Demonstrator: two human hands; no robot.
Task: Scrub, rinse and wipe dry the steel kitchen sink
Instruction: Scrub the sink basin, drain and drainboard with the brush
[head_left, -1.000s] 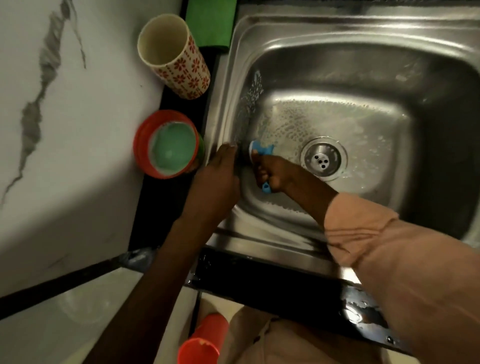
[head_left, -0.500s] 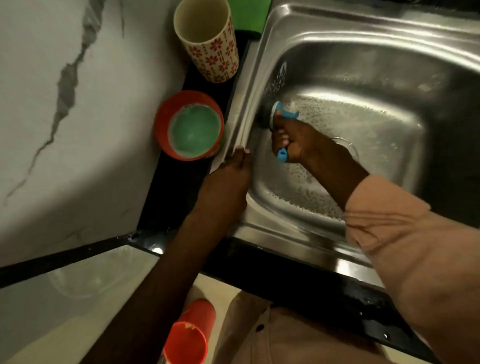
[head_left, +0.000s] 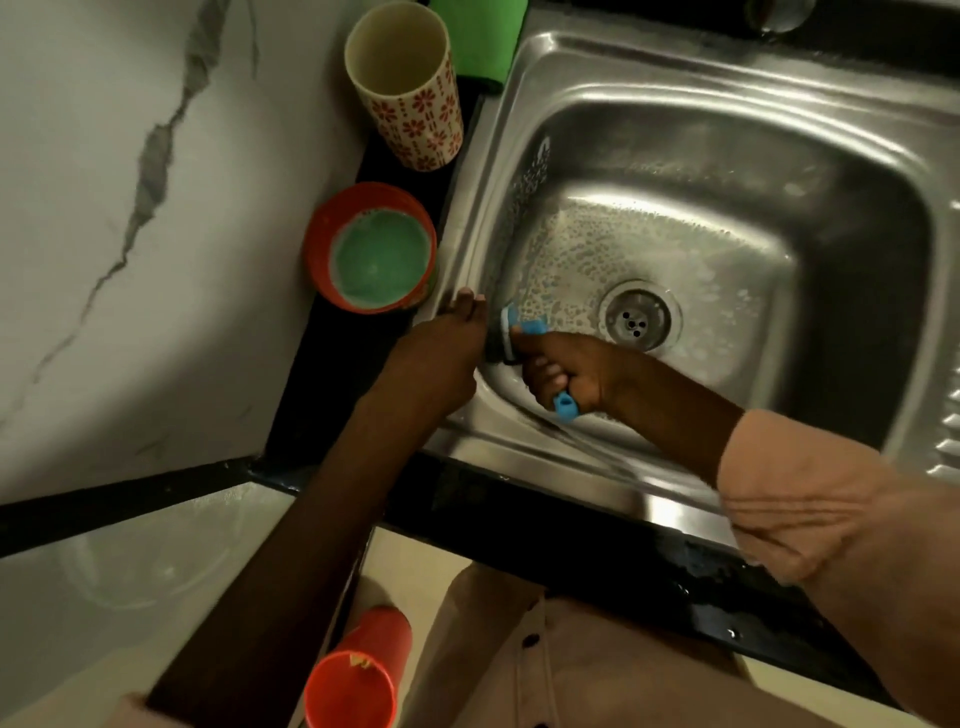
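Hands: two in view, apart but close, one on each side of the sink's left wall.
Right hand (head_left: 563, 371): fingers curled tight round the handle of one blue scrub brush (head_left: 524, 332); the handle's end sticks out below the fist.
Left hand (head_left: 441, 358): lies flat on the sink's left rim, fingers fairly straight and together, tips touching the steel; it holds nothing.
Brush head: pressed against the lower left inner wall of the basin, just beside the left fingertips; the bristles look dark, though blur makes that hard to confirm.
Sink (head_left: 727, 93): one steel basin set in a black counter, suds spread over its floor and up the left wall.
Drain (head_left: 635, 319): one round strainer at the middle of the floor, near the brush.
Cups: one tall cream tumbler (head_left: 410, 98) with red flowers, upright, left of the sink.
Tubs: one orange tub (head_left: 371, 249) of pale green paste, just beside the rim, touching or nearly so.
Green cloth (head_left: 480, 36): one, at the top edge behind the tumbler.
Orange cup (head_left: 358, 675): one, low in the view, below counter level.
Sleeve (head_left: 831, 509): one peach sleeve, pushed up the right forearm.
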